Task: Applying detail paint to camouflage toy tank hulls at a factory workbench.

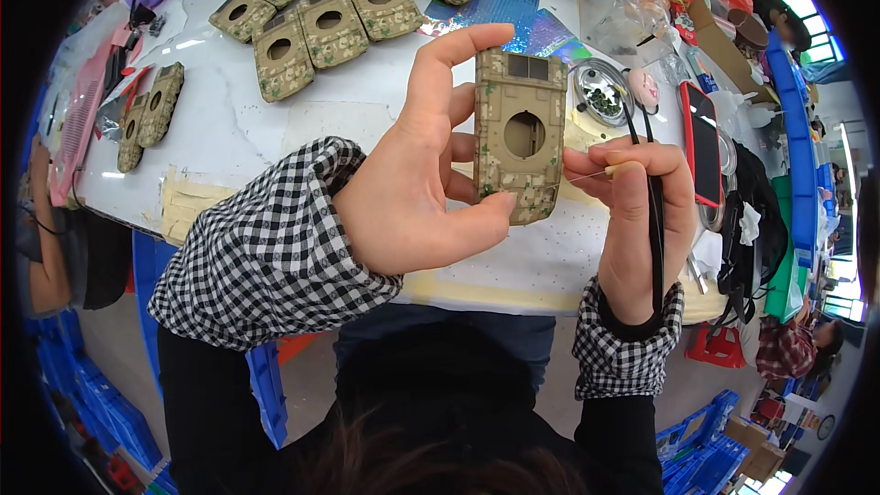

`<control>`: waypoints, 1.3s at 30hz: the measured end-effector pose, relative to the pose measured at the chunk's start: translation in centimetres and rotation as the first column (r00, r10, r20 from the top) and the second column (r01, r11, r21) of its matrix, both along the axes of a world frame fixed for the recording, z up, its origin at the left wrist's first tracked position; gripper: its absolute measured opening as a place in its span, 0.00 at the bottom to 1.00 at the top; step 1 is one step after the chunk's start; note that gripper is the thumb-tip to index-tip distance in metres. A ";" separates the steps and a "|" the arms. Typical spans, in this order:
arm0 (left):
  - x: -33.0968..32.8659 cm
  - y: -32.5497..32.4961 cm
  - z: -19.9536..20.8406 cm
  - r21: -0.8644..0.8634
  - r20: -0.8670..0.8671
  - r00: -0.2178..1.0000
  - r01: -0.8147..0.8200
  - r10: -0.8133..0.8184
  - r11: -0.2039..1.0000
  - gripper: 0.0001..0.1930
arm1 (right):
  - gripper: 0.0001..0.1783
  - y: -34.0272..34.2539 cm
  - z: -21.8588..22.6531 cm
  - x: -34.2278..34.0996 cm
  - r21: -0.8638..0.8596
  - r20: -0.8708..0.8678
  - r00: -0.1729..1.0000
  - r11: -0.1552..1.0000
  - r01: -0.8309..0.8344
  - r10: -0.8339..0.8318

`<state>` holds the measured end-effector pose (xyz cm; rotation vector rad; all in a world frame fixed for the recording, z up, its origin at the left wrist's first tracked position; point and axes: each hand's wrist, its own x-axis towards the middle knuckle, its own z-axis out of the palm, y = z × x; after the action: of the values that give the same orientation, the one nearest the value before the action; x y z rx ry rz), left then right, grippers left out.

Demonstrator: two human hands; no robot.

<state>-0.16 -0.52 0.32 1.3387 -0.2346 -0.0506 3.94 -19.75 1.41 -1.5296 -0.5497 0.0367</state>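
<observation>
Fingers [479, 37] of the left hand [403, 165] are spread wide around a camouflage-patterned shell [520, 165], the thumb near its lower end, the index finger at its top and the others behind. The shell is held up over the worktop [225, 119], its round hole facing the camera. Just beside its right edge, the right hand [630, 220] has thumb and forefinger closed on a thin strand [587, 175] with a small beige end; whether the strand touches the shell, I cannot tell. Black tweezers [655, 229] lie along the same palm, points upward. Both wrists wear checked cuffs [275, 238].

Beyond the right hand are a clear round dish [598, 62] of tiny dark green pieces, a pink rounded object [644, 90] and a red-edged phone [704, 142]. Past the left hand, similar shells [332, 48] stand grouped near a shiny iridescent sheet [513, 18]. Two narrower camouflage pieces [160, 105] lie farther left.
</observation>
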 end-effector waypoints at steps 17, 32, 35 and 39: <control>0.0 0.0 0.0 0.006 0.001 1.000 0.006 -0.006 1.000 0.48 | 0.06 0.0 -0.2 0.0 -0.001 -0.013 1.000 1.000 0.003 -0.003; 0.0 0.1 0.0 0.006 0.002 1.000 0.014 -0.014 1.000 0.48 | 0.06 -1.7 -0.1 1.8 -0.103 0.347 0.898 0.941 0.322 -0.269; 0.0 0.2 0.1 0.001 0.000 1.000 0.029 -0.029 1.000 0.48 | 0.03 -2.5 0.0 2.3 -0.292 0.634 0.727 0.789 0.540 -0.263; 0.2 0.1 -0.3 -0.090 -0.011 1.000 0.017 -0.018 0.996 0.47 | 0.05 -2.2 -0.3 2.9 -0.339 0.761 0.634 0.747 0.571 -0.139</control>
<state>0.01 -0.37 -0.01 1.2460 -0.2358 -0.0626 6.88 -21.92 1.15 -2.2285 -0.8508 -0.8304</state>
